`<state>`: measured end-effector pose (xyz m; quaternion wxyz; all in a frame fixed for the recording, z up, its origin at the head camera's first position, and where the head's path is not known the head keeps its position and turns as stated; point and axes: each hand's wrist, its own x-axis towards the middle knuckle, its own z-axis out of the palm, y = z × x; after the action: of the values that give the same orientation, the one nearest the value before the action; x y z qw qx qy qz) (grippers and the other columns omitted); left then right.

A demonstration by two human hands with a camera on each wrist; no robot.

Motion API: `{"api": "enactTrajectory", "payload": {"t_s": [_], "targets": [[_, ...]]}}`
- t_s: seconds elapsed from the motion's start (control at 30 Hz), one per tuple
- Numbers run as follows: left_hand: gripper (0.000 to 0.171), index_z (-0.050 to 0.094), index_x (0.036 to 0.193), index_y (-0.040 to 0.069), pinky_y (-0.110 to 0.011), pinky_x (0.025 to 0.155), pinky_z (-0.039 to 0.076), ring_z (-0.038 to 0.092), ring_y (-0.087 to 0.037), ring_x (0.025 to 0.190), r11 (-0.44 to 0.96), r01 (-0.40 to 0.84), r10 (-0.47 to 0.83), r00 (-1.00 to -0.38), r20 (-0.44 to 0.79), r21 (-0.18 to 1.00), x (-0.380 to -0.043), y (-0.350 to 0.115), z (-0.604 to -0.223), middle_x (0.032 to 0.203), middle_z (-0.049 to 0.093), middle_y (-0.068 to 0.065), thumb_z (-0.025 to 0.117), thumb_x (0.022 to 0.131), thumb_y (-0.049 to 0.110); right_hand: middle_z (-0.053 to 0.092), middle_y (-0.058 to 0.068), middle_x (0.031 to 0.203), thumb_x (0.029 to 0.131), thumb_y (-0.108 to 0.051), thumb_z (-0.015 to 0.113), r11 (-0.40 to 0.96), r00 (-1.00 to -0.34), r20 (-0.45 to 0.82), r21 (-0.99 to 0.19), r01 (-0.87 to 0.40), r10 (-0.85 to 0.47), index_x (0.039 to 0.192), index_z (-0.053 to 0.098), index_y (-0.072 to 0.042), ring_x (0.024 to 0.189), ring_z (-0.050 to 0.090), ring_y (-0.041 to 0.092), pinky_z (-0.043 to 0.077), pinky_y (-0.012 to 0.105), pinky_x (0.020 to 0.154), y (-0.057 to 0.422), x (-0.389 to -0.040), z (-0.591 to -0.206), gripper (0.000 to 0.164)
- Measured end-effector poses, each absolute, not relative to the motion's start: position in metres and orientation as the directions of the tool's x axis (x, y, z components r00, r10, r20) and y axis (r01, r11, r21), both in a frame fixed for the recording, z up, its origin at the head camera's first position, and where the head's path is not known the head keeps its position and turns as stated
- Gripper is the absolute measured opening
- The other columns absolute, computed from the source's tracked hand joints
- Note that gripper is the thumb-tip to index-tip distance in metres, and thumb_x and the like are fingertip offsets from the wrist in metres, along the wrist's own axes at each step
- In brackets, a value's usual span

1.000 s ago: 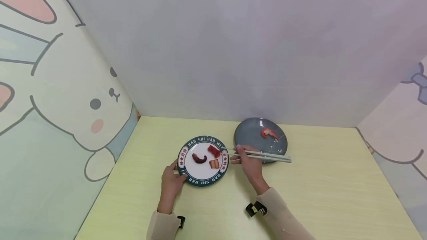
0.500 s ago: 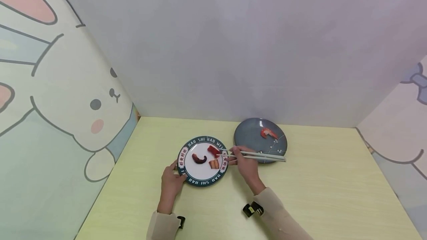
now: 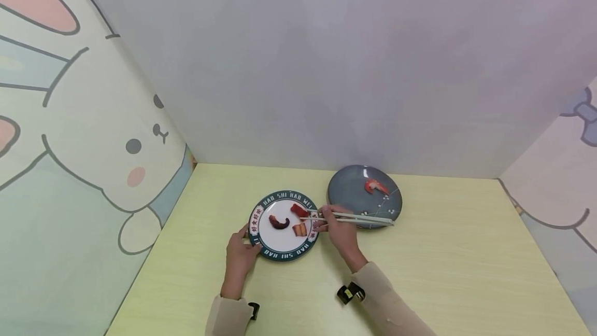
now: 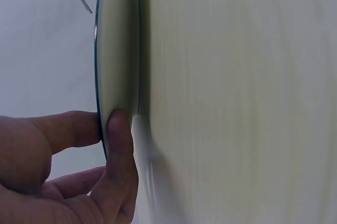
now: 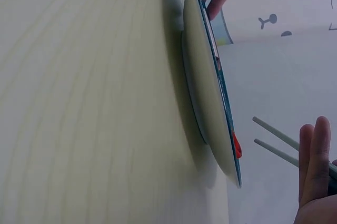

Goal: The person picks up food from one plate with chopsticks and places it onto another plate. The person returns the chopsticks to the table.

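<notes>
My left hand (image 3: 241, 254) pinches the near-left rim of a white plate (image 3: 266, 237) with a dark green lettered border. In the left wrist view, the thumb and fingers (image 4: 121, 145) take the rim between them. On this plate lie a dark curled tentacle-like piece (image 3: 279, 222), a glossy red food piece (image 3: 299, 210) and a striped bacon-like slice (image 3: 300, 229). Held in my right hand (image 3: 341, 229), a pair of pale green chopsticks (image 3: 359, 217) reaches over the plate's right side, near the red piece. Their tips stand apart, above the plate, in the right wrist view.
Behind my right hand sits a blue-grey plate (image 3: 347, 188) with a shrimp (image 3: 375, 186) on it, close to the grey back wall (image 3: 345, 66). Cartoon-printed walls (image 3: 93, 159) flank the pale wooden table (image 3: 466, 253).
My right hand has moved a little left, carrying the chopsticks farther over the white plate. The left hand, both plates and the food pieces have hardly moved.
</notes>
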<state>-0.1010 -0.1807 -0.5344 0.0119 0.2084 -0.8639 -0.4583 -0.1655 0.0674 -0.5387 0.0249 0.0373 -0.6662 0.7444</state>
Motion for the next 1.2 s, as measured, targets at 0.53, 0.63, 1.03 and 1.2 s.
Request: {"api": "enactTrajectory", "payload": {"t_s": [0.53,0.63,1.03,1.2], "targets": [[0.071,0.046,0.151,-0.014,-0.031,0.069,0.049,0.061,-0.028,0.089,0.501,-0.323,-0.378,-0.916,-0.132,0.803,-0.099,-0.179,-0.531,0.121,0.055,-0.026,0.074,0.086,-0.007,0.070,0.035,0.096,0.108,-0.003,0.055,-0.100,-0.998,0.065,-0.993,-0.063,-0.015,0.112,0.067,0.019,0.071,0.076,0.018,0.065,0.037,0.068,0.061,-0.165,-0.544,0.026],[0.070,0.046,0.151,-0.013,-0.030,0.069,0.049,0.061,-0.028,0.090,0.504,-0.326,-0.380,-0.915,-0.133,0.800,-0.099,-0.180,-0.532,0.121,0.055,-0.025,0.073,0.087,-0.006,0.070,0.036,0.097,0.108,-0.003,0.055,-0.093,-0.998,0.060,-0.994,-0.058,-0.018,0.111,0.067,0.018,0.071,0.076,0.017,0.065,0.036,0.068,0.060,-0.165,-0.544,0.025],[0.071,0.046,0.151,-0.015,-0.032,0.069,0.051,0.062,-0.028,0.089,0.498,-0.319,-0.373,-0.918,-0.132,0.806,-0.100,-0.180,-0.535,0.121,0.055,-0.027,0.073,0.086,-0.007,0.070,0.033,0.097,0.108,-0.005,0.056,-0.068,-0.999,0.042,-0.997,-0.040,-0.025,0.109,0.068,0.016,0.073,0.077,0.027,0.065,0.036,0.066,0.055,-0.169,-0.546,0.025],[0.071,0.045,0.151,-0.014,-0.032,0.070,0.051,0.061,-0.028,0.090,0.496,-0.321,-0.375,-0.917,-0.134,0.807,-0.100,-0.180,-0.536,0.122,0.055,-0.027,0.073,0.086,-0.007,0.071,0.030,0.092,0.108,-0.006,0.056,-0.053,-0.998,0.054,-0.997,-0.053,-0.026,0.106,0.070,0.015,0.071,0.077,0.025,0.065,0.035,0.066,0.054,-0.170,-0.547,0.025]]}}
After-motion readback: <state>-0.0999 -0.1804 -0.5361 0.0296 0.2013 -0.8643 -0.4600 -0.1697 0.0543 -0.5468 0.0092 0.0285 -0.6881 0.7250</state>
